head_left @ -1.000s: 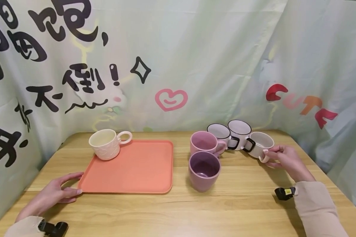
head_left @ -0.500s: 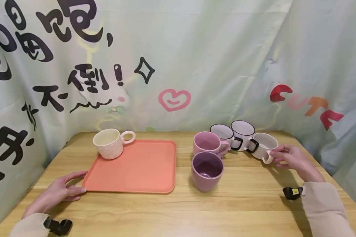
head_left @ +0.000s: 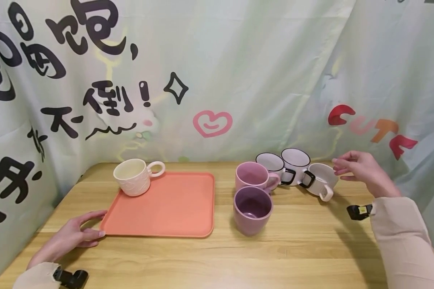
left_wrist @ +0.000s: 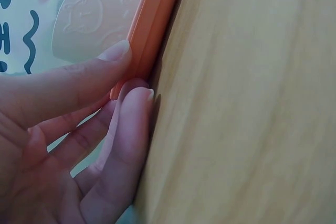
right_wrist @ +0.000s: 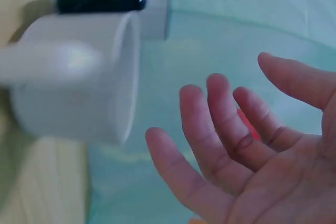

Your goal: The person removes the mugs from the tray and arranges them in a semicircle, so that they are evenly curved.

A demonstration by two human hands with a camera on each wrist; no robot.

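My left hand (head_left: 66, 239) pinches the near left corner of an orange tray (head_left: 170, 210). In the left wrist view the thumb and fingers of the left hand (left_wrist: 79, 129) sit at the edge of the tray (left_wrist: 149, 30). A cream mug with a ring handle (head_left: 134, 182) stands on the tray's back left corner. My right hand (head_left: 370, 174) is raised behind and right of a plain white mug (head_left: 315, 188), fingers spread. In the right wrist view the right hand (right_wrist: 252, 166) holds nothing, apart from the white mug (right_wrist: 68, 108).
Two white mugs with black rims and handles, one in front (head_left: 269, 162) and one further right (head_left: 293, 174), stand at the back. A pink mug (head_left: 241, 182) and a purple mug (head_left: 251, 222) stand nearer. A printed curtain (head_left: 256, 80) hangs behind the wooden table (head_left: 293, 257).
My right hand has let go of the plain white mug's handle and risen up and back. The left hand keeps its place at the tray corner.
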